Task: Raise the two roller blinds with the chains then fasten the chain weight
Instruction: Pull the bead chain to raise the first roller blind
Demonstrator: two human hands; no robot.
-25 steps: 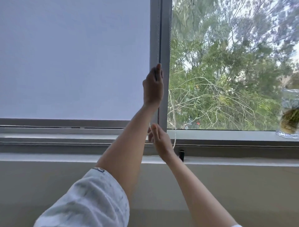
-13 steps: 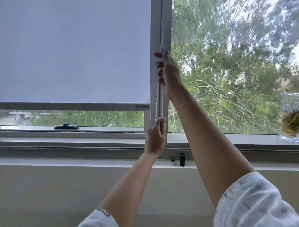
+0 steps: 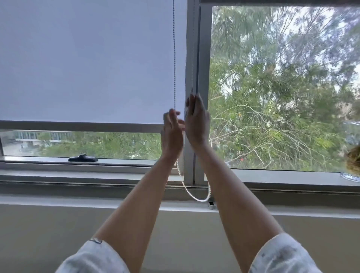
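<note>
The left roller blind (image 3: 87, 62) is white and covers most of the left pane; its bottom bar (image 3: 78, 126) hangs a little above the sill. The right pane shows trees, with that blind up at the top edge (image 3: 272, 2). A bead chain (image 3: 174, 58) runs down in front of the left blind to my left hand (image 3: 172, 134), which pinches it. A second strand runs along the centre mullion (image 3: 192, 48) into my right hand (image 3: 196, 122), which grips it. The chain's white loop (image 3: 196, 197) sags below both wrists, just above a small fitting (image 3: 211, 205) on the ledge.
A black window handle (image 3: 82, 158) lies on the left frame's lower rail. A glass vase with plant matter (image 3: 353, 155) stands on the sill at the far right. A pale ledge (image 3: 58, 202) runs under the window above a beige wall.
The left blind has risen, opening a wider strip of glass below it. My right hand came down from high on the chain, my left hand went up, and the loop swung out.
</note>
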